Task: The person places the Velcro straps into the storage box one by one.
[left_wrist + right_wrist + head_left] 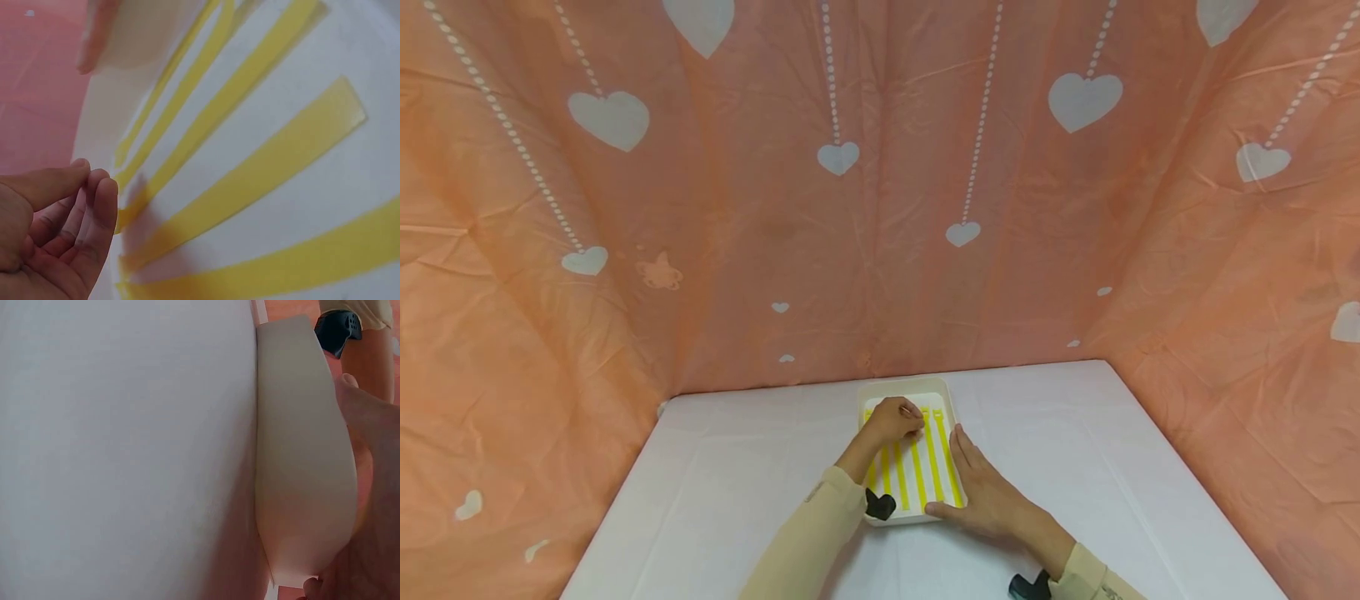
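A shallow white tray [904, 387] lies on the table, with several flat yellow strips [933, 457] side by side along its length. My left hand [895, 419] is over the far part of the tray. Its fingers are curled and the thumb tip meets the fingertips; in the left wrist view nothing shows between them, near the strips' far ends. My right hand [988, 500] rests against the tray's right side, fingers straight and thumb spread over the near edge. In the right wrist view the tray's outer wall [300, 456] stands beside that hand.
A white cloth covers the table [760, 467]. Pinkish-orange curtains [865, 275] with white hearts hang behind it and on both sides. Black wrist devices [880, 505] sit at both cuffs of the beige sleeves [808, 533].
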### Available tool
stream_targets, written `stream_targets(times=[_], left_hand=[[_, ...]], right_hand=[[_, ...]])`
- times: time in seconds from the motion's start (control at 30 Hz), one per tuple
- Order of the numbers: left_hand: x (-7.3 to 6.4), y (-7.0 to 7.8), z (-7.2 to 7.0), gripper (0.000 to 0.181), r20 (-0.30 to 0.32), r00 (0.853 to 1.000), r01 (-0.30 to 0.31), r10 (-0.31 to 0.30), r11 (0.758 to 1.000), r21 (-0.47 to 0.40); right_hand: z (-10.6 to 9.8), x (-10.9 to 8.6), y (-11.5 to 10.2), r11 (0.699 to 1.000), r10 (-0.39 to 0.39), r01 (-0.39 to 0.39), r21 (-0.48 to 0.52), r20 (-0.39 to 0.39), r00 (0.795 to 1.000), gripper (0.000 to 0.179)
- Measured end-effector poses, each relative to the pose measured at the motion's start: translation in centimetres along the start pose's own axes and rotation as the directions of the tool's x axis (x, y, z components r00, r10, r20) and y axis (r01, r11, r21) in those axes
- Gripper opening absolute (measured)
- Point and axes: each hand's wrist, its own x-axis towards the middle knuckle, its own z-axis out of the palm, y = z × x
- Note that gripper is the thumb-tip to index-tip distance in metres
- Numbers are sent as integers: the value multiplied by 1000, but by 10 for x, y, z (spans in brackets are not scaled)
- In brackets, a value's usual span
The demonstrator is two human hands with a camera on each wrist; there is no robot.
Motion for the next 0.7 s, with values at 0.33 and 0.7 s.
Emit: stream_targets(times=[0.33, 0.7], left_hand=[[-19, -1, -28, 12, 0, 998, -68, 68, 997, -38], [-54, -23, -66, 14, -145, 977, -146, 155, 987, 70]], right_hand=[[-1, 1, 1, 1000, 10, -10, 20, 7, 1000, 124], [-13, -2, 17, 988, 54, -50, 144, -24, 998, 106]])
